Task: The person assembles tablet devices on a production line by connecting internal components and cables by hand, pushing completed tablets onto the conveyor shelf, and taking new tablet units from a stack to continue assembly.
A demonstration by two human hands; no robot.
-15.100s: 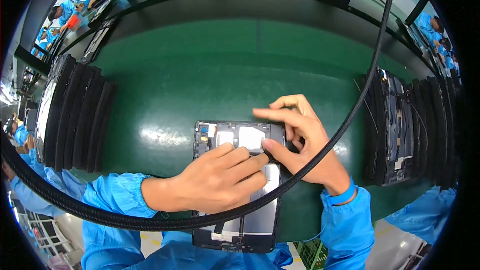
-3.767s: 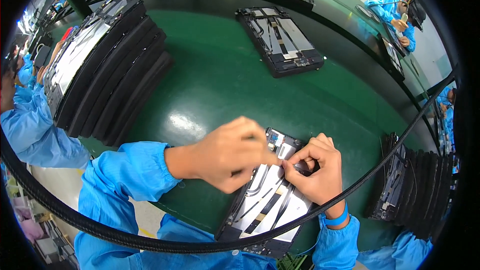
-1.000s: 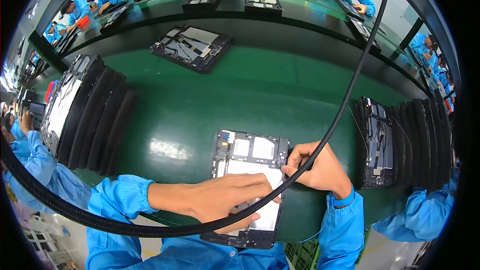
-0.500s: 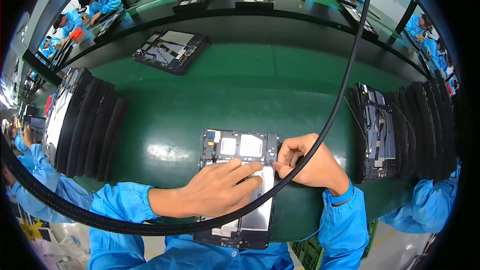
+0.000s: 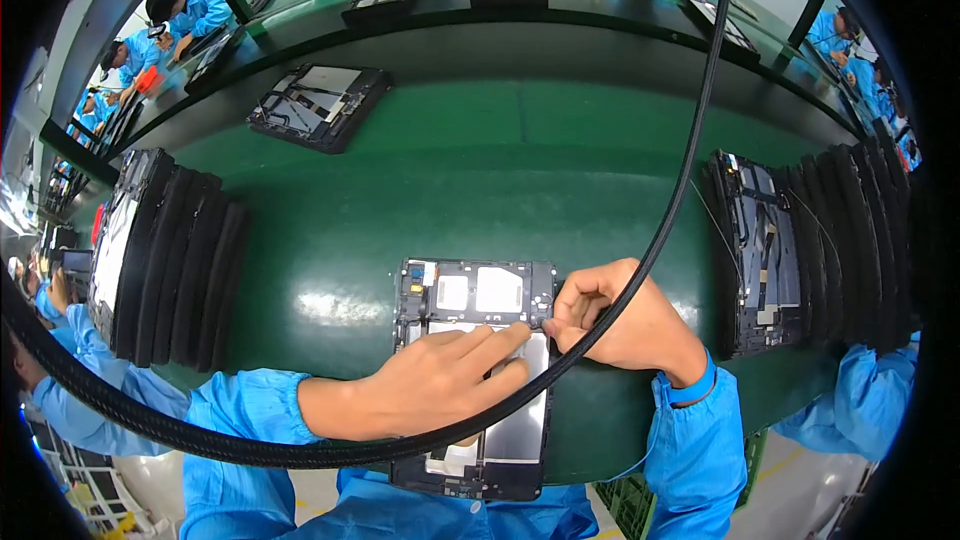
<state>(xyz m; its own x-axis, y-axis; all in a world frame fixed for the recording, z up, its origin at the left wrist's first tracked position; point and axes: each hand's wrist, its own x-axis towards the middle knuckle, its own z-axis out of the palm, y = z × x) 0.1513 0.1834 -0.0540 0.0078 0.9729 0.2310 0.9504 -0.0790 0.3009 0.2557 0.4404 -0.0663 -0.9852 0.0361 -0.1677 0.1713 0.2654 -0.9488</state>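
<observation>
An opened tablet point(image 5: 500, 292), its inner boards and silver plates showing, lies flat at the table's near edge in front of me. My left hand point(image 5: 430, 385) rests across its middle, fingers stretched out toward the right edge. At that edge my right hand point(image 5: 655, 330) is closed in a pinch, thumb and forefinger touching the tablet's side. Whatever lies between those fingertips is too small to make out. A blue strap point(image 5: 692, 387) with a thin cord circles my right wrist.
Black-padded tablets stand in a left stack point(image 5: 185, 260) and a right stack point(image 5: 840, 240). Another opened tablet point(image 5: 318, 105) lies farther back. A thick black cable point(image 5: 698, 135) loops across the view, over both hands. Beyond are a raised shelf point(image 5: 560, 25) and people in blue.
My left hand has shifted slightly, its fingertips closer to the tablet's right edge. The right hand keeps its pinch there. The whole view has turned a little.
</observation>
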